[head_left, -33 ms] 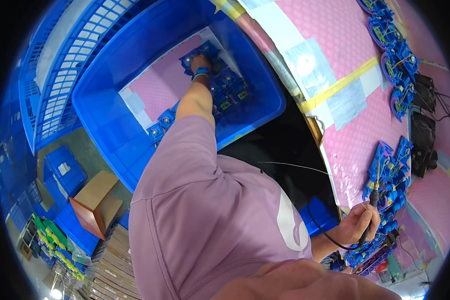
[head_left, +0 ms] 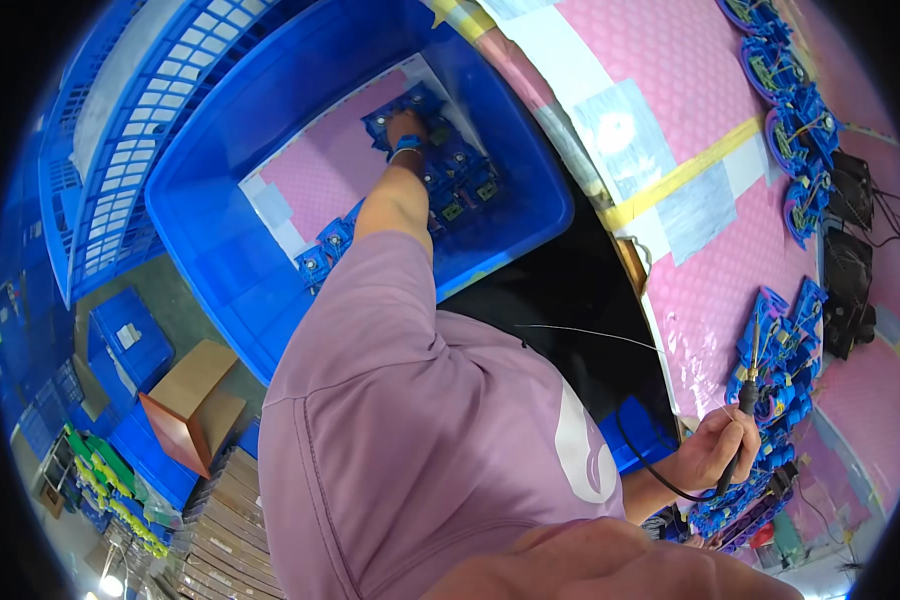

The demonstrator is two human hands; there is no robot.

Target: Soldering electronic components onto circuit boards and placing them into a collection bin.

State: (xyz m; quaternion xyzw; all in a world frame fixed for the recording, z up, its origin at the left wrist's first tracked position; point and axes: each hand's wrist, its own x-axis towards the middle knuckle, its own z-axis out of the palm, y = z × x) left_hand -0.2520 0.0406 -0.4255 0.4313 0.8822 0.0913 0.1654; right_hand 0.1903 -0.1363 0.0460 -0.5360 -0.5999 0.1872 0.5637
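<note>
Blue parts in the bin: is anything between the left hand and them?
Nothing visible does. The left hand already rests on the blue parts on the pink sheet inside the blue bin. The right hand holds a black corded tool over at the table.

Lighting: we note bright, even overhead light; glare patch on worktop (head_left: 610, 130) right of the left fingers (head_left: 406, 124). Fisheye bending, black rim; foreground blurred.
</note>
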